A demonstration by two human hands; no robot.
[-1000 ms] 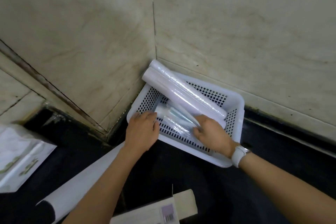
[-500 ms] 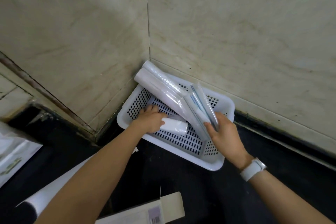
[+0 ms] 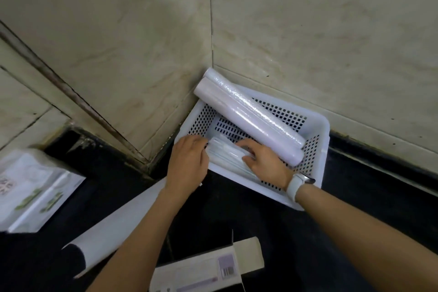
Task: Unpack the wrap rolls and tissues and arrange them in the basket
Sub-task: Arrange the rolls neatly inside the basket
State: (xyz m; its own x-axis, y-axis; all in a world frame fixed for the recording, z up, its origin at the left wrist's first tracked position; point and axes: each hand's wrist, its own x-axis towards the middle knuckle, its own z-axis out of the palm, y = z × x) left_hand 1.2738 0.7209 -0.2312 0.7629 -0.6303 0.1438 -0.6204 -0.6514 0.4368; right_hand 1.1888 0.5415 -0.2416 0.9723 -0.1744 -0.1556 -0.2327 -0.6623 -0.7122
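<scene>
Dark tabletop (image 3: 272, 232) down below, pale tiled walls meeting in the corner behind. Tucked into that corner, one white perforated basket (image 3: 320, 149), near rim toward the person. Inside, two long wrap rolls (image 3: 248, 118) stacked side by side, long axis running from the far-left corner, propped on the rim there, down toward the near-right wall. Just in front of them, along the near wall, one flat plastic-wrapped tissue pack (image 3: 225, 155), long axis roughly parallel to that wall, slanting from upper left to lower right.

Pinned from both ends, that pack: left hand (image 3: 188, 166) at its left end, fingers curled over the basket rim and touching the wrapper; right hand (image 3: 266, 162) lying over its right half, fingers pressed down flat on top. Neither grip fully closed round it, more a press-and-steady from two sides, fingers together against the wrapper. Both hands equally near, pack lying directly between them.

Looks like the seating step, easing the tissues down flush beside the rolls.

Outside the basket: one opened cardboard box (image 3: 206, 268) at the near edge, one long white tube or sheet (image 3: 111, 225) under the left forearm, one printed white bag (image 3: 35, 192) far left. One white wristwatch (image 3: 296, 185) on the right wrist.
</scene>
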